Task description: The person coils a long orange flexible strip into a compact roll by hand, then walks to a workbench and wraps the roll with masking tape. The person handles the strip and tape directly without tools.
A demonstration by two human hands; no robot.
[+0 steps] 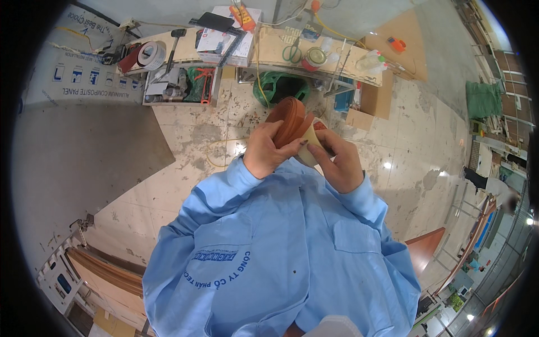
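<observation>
In front of my chest, my left hand (263, 153) is closed around a coil of reddish-brown strip (291, 119) that looks like edge banding. A loose end of the strip stands out on the coil's right side. My right hand (343, 162) pinches a pale yellowish band (310, 137), which looks like a roll of tape, right beside the coil. The thumbs of both hands press close together at that pale band. More reddish-brown material shows behind my right fingers, but its shape is partly hidden.
Ahead runs a narrow wooden bench (275, 49) bearing green-handled scissors (292, 51), a tin (314, 58), a hammer (175, 46) and a white tape roll (151, 54). Below it sit a green bag (268, 89) and a cardboard box (375, 100). A large grey panel (95, 151) lies left.
</observation>
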